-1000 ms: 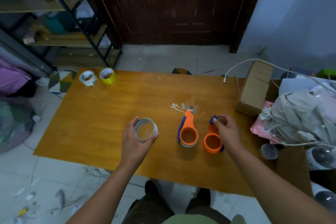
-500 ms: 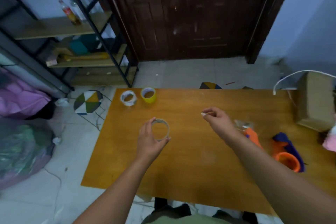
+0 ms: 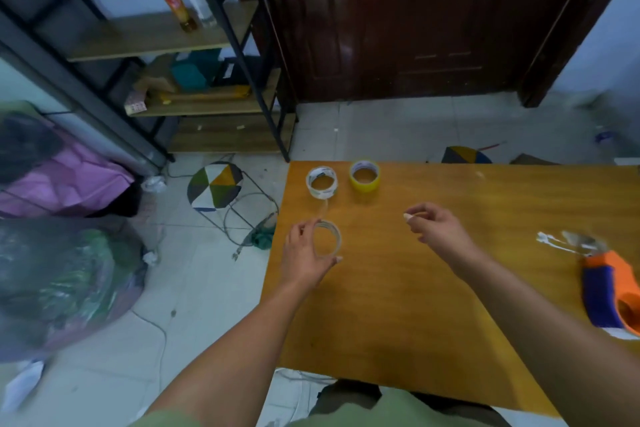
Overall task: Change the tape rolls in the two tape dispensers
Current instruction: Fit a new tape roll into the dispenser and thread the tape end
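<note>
- The dispenser (image 3: 614,291) lies flat at the tabletop's (image 3: 398,305) right edge, its long axis running from the near right to the far left, with the cutter end pointing away.
- The left hand (image 3: 304,253) grips a nearly spent roll (image 3: 327,238) on edge, its hole facing the camera.
- The right hand (image 3: 434,227) pinches thumb and forefinger together; what they hold is too small to tell.
- A white roll (image 3: 321,182) and a yellow roll (image 3: 364,176) lie flat side by side at the far left corner.
</note>
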{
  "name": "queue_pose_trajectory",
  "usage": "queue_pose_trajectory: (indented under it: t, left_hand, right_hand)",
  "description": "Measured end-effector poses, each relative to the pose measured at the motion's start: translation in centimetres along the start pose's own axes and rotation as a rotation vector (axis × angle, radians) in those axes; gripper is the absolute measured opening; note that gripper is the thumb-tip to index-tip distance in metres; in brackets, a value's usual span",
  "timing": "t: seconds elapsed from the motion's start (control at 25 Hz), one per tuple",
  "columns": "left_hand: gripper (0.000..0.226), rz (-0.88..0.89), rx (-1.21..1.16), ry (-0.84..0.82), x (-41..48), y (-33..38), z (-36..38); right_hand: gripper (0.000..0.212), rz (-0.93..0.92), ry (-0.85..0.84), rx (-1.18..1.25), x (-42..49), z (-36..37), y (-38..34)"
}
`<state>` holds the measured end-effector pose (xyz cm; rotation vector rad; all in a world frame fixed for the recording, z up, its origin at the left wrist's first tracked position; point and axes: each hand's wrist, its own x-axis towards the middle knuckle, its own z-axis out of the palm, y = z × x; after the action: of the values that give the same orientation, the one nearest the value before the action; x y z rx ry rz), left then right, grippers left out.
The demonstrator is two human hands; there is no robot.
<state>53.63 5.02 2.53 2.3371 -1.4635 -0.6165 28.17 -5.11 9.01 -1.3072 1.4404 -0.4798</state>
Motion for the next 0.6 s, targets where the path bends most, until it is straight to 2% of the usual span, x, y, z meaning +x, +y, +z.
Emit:
queue_pose_trajectory:
  t: [0.4,0.6]
  left_hand:
    - [0.103,-0.103,-0.042,-0.138,5.5,-4.6,3.8]
    - [0.108,-0.114,-0.144,-0.167,6.2,-6.0,5.1]
  right_hand:
    - [0.014,0.1,-0.002,-0.013,3.4,5.4,1.4]
    - [0.01,0.125,-0.01,0.008,4.3,8.0,1.7]
